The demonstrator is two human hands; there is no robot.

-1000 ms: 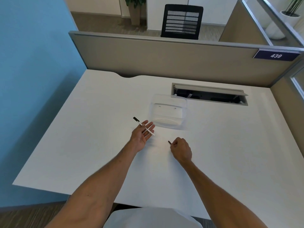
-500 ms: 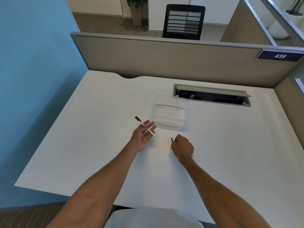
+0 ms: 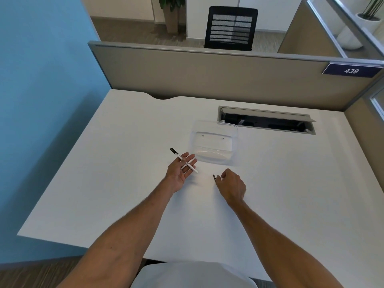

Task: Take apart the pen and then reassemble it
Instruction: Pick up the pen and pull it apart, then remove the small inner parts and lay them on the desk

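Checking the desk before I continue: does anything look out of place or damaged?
Nothing damaged or spilled. The pen body lies loose across the open left hand; the right hand pinches a small dark pen part.

We see a bright, evenly lit scene, the light soft and seeming to come from overhead. The white desk [image 3: 128,183] is so bright that its surface shows almost no texture, and the clear tray [image 3: 214,142] nearly dissolves into it. Shadows are faint: a pale smudge beside the left hand [image 3: 179,170], another by the right hand [image 3: 231,187], and a broad dim band on the blue wall [image 3: 41,80]. The wide lens bows the partition [image 3: 207,77] and desk edges. The hands look slightly soft; the small dark piece [image 3: 214,178] is hard to resolve.
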